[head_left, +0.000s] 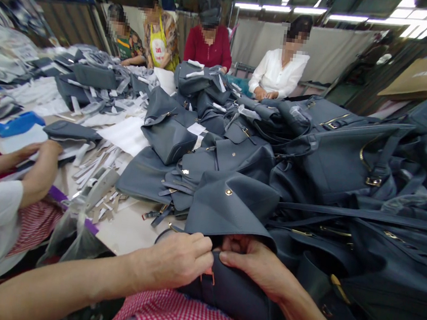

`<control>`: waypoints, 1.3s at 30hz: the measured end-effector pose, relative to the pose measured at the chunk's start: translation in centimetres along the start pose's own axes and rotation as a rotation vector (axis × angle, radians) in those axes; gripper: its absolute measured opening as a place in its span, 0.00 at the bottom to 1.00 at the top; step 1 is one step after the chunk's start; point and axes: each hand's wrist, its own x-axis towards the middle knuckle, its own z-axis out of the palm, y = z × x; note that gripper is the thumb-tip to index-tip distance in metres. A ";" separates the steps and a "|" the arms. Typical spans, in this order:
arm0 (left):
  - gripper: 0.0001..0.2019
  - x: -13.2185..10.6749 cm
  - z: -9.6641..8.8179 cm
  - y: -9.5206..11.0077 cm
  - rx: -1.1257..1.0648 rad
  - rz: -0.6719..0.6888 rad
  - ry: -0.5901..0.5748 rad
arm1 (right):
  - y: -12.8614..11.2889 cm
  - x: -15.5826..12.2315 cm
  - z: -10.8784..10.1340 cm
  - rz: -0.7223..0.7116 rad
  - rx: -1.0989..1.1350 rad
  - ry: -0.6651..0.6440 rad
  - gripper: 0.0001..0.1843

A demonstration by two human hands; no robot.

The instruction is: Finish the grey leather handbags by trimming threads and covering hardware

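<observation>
A dark blue-grey leather bag (238,285) rests at the table's front edge, against the red checked apron (182,314). Its flap (231,207), with a gold stud, is raised away from me. My left hand (184,258) is closed at the bag's opening, by a small reddish metal buckle (208,276); its fingertips hide what they pinch. My right hand (245,255) grips the bag's upper edge, thumb outside and fingers under the flap, partly hidden.
Matching bags (332,157) are heaped to the right and ahead. Paper strips and white sheets (125,133) litter the table on the left. A co-worker's arms (41,162) work at the left beside a blue tray (17,124). Several people stand across the table.
</observation>
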 end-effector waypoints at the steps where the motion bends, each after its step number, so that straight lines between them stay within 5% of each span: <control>1: 0.13 0.0 0.1 -0.2 -0.004 0.011 0.013 | 0.0 0.0 0.0 0.003 -0.004 -0.004 0.09; 10: 0.14 -0.8 1.6 -0.4 -0.093 0.249 0.182 | 0.1 0.1 -0.1 -0.017 0.032 0.016 0.09; 18: 0.07 -3.1 1.0 0.2 -0.532 0.113 -0.024 | 0.4 0.2 -0.2 -0.010 0.021 0.028 0.11; 21: 0.07 -5.7 -0.1 -0.6 -0.551 -0.110 -0.081 | 0.7 0.3 -0.8 0.017 0.035 0.084 0.12; 27: 0.19 -13.4 0.7 -4.2 -0.004 -0.805 -0.008 | -0.1 -0.1 -1.3 -0.021 0.171 -0.052 0.15; 31: 0.21 -16.7 2.7 -3.5 -0.129 -0.951 0.035 | -0.3 -0.8 -0.7 0.003 0.100 -0.192 0.22; 34: 0.23 -15.9 3.4 -1.2 -0.386 -0.928 0.141 | 0.2 -1.2 -0.5 0.028 0.025 -0.126 0.18; 39: 0.23 -10.2 3.4 1.8 -1.022 -0.832 0.075 | 0.1 -1.0 -1.3 -0.025 0.124 0.025 0.18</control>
